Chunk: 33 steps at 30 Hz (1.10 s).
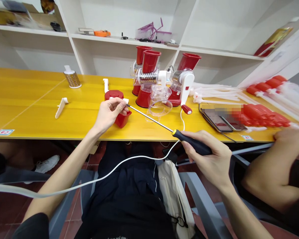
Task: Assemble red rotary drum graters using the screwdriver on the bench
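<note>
My right hand (206,152) is wrapped round the dark handle of a screwdriver (151,119) with a yellow collar. Its long metal shaft points left, and the tip reaches the fingertips of my left hand (111,111). Thumb and forefinger there pinch a small white piece (126,101); a screw at the tip cannot be made out. Behind and below the left hand are a red grater base (114,94) and a red hopper (123,119), partly covered by the fingers. To their right, a clear plastic housing (160,104) sits on the yellow table (89,127).
Red rotary graters (149,78) stand at the back, one with a white crank (186,88). A grater drum (72,79) and white handle (61,108) lie left. Phones (216,119) and red-and-white tubes (261,116) are right. A white cable (129,160) crosses my lap. Another person's arm (276,166) rests right.
</note>
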Motion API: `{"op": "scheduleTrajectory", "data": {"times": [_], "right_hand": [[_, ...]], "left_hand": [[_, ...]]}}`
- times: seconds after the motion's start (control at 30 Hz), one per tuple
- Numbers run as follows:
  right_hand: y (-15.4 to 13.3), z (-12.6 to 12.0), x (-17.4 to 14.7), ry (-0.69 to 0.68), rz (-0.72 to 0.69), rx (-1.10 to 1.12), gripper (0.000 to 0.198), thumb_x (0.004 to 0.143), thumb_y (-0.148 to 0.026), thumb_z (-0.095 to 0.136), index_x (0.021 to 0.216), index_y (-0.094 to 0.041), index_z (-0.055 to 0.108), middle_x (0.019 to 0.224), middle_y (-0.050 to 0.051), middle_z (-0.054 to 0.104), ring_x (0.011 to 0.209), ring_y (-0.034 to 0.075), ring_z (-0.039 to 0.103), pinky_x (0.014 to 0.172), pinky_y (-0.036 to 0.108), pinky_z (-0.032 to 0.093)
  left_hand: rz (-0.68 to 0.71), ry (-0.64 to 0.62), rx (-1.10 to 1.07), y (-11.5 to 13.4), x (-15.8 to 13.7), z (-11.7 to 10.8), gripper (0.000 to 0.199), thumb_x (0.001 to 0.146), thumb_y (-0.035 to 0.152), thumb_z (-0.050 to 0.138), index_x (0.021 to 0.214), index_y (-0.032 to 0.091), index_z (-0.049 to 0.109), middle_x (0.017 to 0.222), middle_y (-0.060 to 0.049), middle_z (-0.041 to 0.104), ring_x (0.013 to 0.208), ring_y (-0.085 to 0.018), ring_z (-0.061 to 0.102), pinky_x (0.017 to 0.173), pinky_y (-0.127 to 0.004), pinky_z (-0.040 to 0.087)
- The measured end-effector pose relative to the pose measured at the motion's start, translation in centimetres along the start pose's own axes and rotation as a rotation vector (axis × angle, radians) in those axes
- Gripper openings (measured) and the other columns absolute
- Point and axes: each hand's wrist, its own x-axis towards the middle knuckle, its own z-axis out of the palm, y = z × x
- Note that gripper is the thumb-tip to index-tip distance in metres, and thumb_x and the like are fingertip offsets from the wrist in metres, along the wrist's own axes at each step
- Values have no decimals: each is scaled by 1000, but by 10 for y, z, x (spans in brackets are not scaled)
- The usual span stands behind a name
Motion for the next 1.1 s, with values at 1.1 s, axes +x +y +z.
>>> {"op": "scheduleTrajectory", "data": {"times": [1.1], "right_hand": [[45,-41,35,139,157,683,41,73,-32,87,101,-21,58,97,0,68,72,11,72,68,28,69]], "left_hand": [[189,-142,250,29,28,28,44,86,60,80,80,17,72,69,-4,70,61,-14,66,59,-27,55]]}}
